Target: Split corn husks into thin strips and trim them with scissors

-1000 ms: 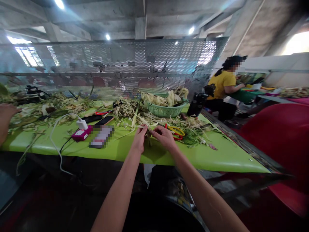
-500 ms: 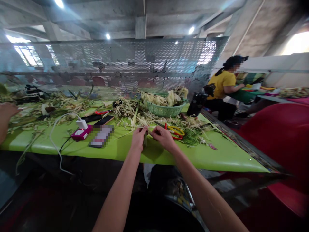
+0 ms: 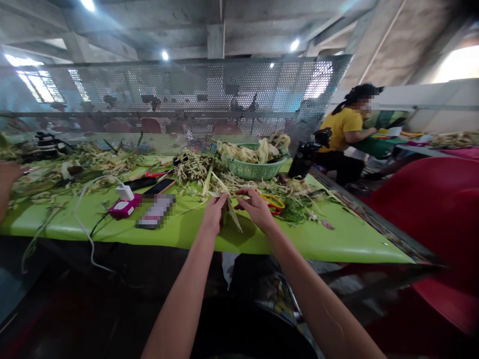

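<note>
My left hand (image 3: 214, 213) is closed in a pinch on a pale green leaf strip (image 3: 235, 219), whose free end hangs down to the right over the table. Close beside it, my right hand (image 3: 256, 208) has its fingers apart, pointing at the top of the strip; whether a fingertip touches it is hard to tell. Scissors with red and yellow handles (image 3: 275, 202) lie just behind my right hand. Past the hands is a heap of pale leaf scraps and stalks (image 3: 198, 169), and a green plastic basket (image 3: 254, 170) piled with limp, yellowish leaves.
On the green tabletop (image 3: 299, 247) lie two phones (image 3: 156, 212), a magenta power socket (image 3: 125, 205) with a white cable, and a black device (image 3: 301, 160). Another person's hand (image 3: 9, 177) is at far left. A co-worker in yellow (image 3: 342, 127) and a red chair (image 3: 430, 199) are right.
My right hand's fingers have gone from a pinch to spread apart. The leaf strip now fans out and hangs toward the right below my left hand, which keeps its hold.
</note>
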Demonstrator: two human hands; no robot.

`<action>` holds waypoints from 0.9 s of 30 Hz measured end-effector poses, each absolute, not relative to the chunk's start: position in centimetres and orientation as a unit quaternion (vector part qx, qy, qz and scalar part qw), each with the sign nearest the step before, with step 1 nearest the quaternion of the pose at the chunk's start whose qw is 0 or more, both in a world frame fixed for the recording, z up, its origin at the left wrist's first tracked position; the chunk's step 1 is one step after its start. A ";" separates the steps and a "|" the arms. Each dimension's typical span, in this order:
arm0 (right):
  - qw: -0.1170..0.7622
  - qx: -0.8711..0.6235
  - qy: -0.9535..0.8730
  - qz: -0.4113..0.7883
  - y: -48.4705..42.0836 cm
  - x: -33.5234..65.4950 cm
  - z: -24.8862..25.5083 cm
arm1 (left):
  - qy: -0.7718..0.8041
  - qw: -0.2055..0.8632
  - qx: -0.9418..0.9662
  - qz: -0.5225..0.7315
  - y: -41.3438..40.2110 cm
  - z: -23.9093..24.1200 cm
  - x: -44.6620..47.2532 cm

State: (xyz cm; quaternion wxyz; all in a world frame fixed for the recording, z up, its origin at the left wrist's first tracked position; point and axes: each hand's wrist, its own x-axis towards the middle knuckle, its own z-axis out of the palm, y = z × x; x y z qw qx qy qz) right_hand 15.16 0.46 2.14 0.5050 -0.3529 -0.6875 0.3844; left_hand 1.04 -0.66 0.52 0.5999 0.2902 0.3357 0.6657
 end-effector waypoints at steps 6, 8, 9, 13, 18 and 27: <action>0.515 -0.366 -0.687 0.358 1.0 15.2 1.7 | 0.346 0.607 0.307 0.646 -0.9 0.6 1.1; 0.513 -0.378 -0.696 0.332 1.1 15.3 1.5 | 0.346 0.594 0.332 0.646 -1.0 0.6 1.2; 0.511 -0.383 -0.699 0.322 1.2 15.4 1.4 | 0.349 0.585 0.348 0.645 -1.0 0.6 1.3; 0.516 -0.396 -0.699 0.298 1.4 15.5 1.2 | 0.377 0.527 0.407 0.644 -1.1 0.5 1.4; 0.516 -0.406 -0.700 0.279 1.3 15.4 1.4 | 0.398 0.515 0.402 0.644 -1.1 0.5 1.4; 0.502 -0.445 -0.704 0.233 1.7 15.8 1.5 | 0.413 0.502 0.450 0.612 -0.7 0.1 1.2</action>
